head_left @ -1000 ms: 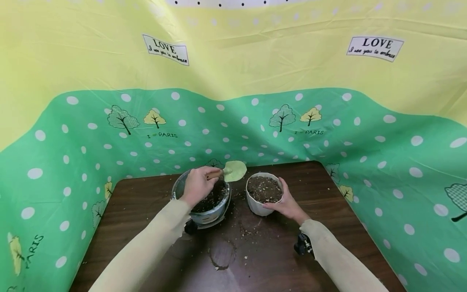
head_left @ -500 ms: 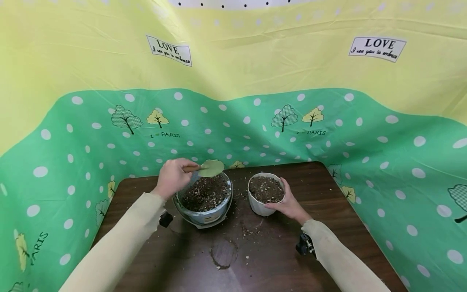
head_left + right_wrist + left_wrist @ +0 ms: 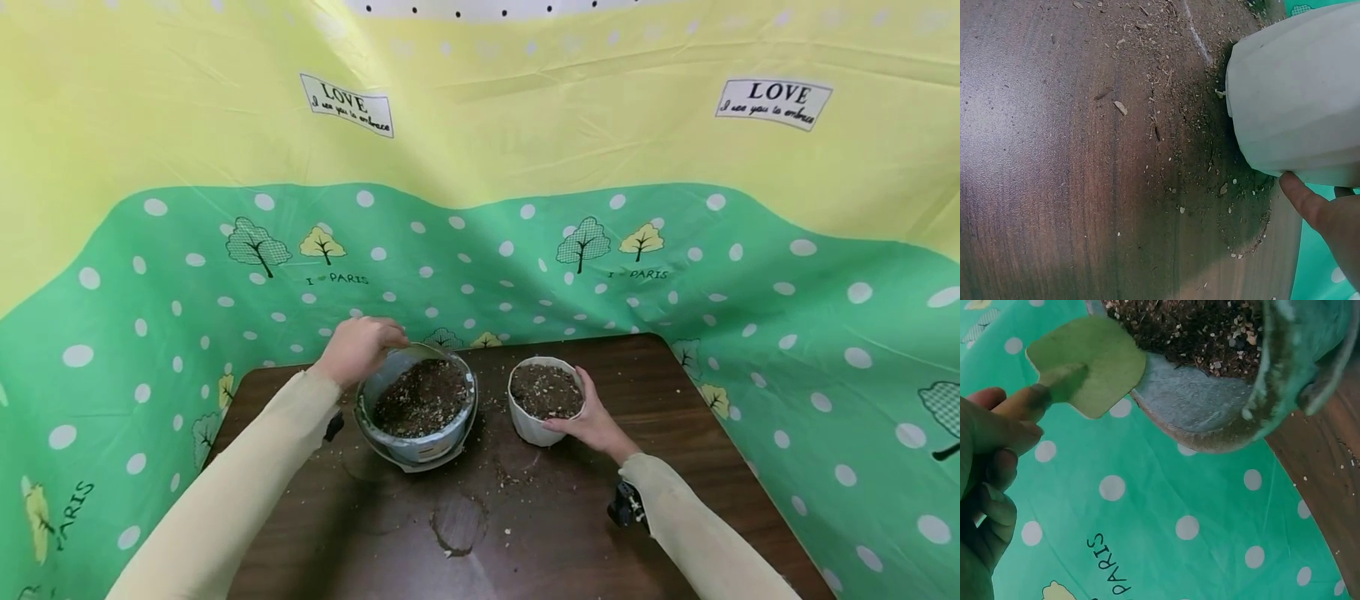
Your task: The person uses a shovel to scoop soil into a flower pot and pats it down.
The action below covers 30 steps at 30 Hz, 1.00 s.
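Note:
My left hand [image 3: 362, 346] grips the wooden handle of a small trowel [image 3: 1094, 365] with a pale green blade. The blade stands at the back left rim of a large blue-grey flower pot [image 3: 425, 451], and only its edge shows in the head view. Dark soil [image 3: 423, 398] mixed with pale bits fills the lower part of that pot and slopes down from one side. To the right is a smaller white flower pot [image 3: 529, 427], nearly full of soil [image 3: 546, 390]. My right hand [image 3: 596, 427] holds it from the right side, thumb at the front rim.
Both pots stand on a dark brown wooden table [image 3: 600, 533]. Spilled soil crumbs [image 3: 513, 477] lie between and in front of them, near a ring-shaped dirt mark [image 3: 459, 525]. A green and yellow patterned curtain [image 3: 480, 250] hangs close around the table's back and sides.
My left hand has moved left with the trowel, from between the pots to the large pot's back left rim. The blade has turned edge-on. The right hand and white pot have stayed put.

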Motion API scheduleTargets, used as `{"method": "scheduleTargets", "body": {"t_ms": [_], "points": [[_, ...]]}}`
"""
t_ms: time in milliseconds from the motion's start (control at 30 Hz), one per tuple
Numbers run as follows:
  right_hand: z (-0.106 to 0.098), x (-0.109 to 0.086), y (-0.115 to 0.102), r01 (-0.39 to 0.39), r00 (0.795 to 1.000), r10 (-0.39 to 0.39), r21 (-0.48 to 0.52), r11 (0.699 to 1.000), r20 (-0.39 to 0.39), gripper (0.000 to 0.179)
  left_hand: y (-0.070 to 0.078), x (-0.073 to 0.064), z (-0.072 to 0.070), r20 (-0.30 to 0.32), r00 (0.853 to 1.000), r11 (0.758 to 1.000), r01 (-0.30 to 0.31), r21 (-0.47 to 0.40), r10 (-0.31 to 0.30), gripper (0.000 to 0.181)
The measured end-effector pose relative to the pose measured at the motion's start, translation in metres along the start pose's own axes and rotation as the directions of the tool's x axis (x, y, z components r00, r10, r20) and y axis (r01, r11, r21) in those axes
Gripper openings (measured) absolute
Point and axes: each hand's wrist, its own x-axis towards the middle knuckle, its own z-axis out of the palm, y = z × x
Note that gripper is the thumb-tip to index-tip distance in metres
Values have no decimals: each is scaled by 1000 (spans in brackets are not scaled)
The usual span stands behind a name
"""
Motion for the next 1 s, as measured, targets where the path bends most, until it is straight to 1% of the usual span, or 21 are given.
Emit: {"method": "scheduleTargets", "body": {"t_ms": [33,100,167,200,300,400,467,533,600,667,767,833,900,933,1000], "points": [[0,0,1,0,1000,0,2,1000,-2,124,-1,2,2,16,1000,1000,2,-6,-2,39],[2,-1,3,-1,1000,1,5,1000,-2,123,-2,4,6,55,998,999,25,-32,-23,40],[4,-1,9,-1,1000,1,-2,1000,-3,124,-4,5,11,100,993,995,74,-60,-68,43],[4,0,15,2,1000,-2,-5,1000,-7,124,-5,4,13,121,988,991,107,-81,-97,44],[5,-1,16,4,1000,-4,-4,1000,-14,124,-7,4,17,151,973,970,199,-142,-177,46],[4,-1,17,9,1000,-10,-15,1000,-16,123,-10,2,21,198,947,935,292,-202,-253,41],[3,0,17,11,1000,-11,-18,1000,-11,123,-13,-1,24,246,921,904,358,-232,-302,33],[4,0,18,13,1000,-13,-19,1000,-5,123,-16,-6,28,294,893,864,421,-275,-341,26],[4,0,19,13,1000,-13,-15,1000,-6,123,-19,-11,30,331,866,813,480,-330,-376,23],[4,0,19,14,1000,-14,-9,1000,-8,123,-22,-17,30,356,839,756,532,-382,-411,24],[4,1,18,14,1000,-14,-10,1000,-9,123,-27,-25,29,387,806,685,588,-431,-448,24],[4,2,17,12,1000,-12,-13,1000,-6,123,-30,-31,28,403,788,649,614,-449,-467,24],[3,2,14,7,1000,-7,-12,1000,-2,123,-32,-35,28,417,772,623,634,-458,-480,23],[2,1,11,5,1000,-5,-6,1000,3,123,-33,-37,28,420,761,606,648,-461,-494,24],[0,-1,1,2,1000,-2,0,1000,14,122,-34,-40,28,427,750,585,661,-469,-505,23]]}}
